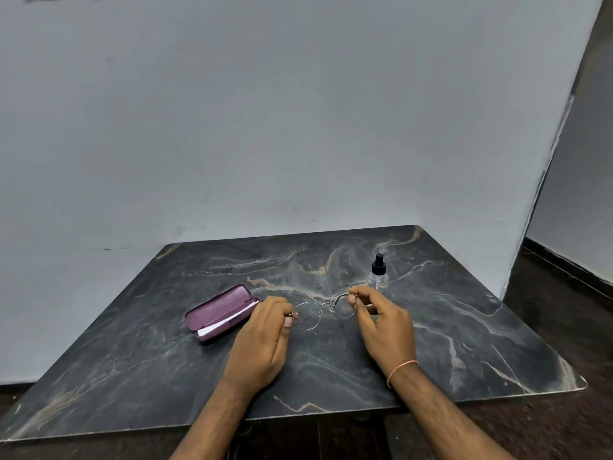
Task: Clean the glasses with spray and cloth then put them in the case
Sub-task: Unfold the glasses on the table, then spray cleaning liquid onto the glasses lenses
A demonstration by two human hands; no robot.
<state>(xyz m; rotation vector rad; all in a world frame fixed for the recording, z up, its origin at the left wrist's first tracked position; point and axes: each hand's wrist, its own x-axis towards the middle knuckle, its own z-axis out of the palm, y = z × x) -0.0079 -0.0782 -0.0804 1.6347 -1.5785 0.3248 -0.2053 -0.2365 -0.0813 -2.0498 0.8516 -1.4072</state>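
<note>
Left hand (265, 330) and right hand (378, 313) each pinch an outer corner of the glasses (323, 310), presumably keeping fingers off lenses before spraying.

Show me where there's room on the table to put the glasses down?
Bare room: the near table between the wrists, the far strip by the wall, and the right side past the bottle. Crowded: the middle, where the case, both hands and glasses sit.

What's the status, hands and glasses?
Left hand and right hand pinch glasses at each end. Case open at left, spray bottle upright beyond. Nothing in the way.
</note>
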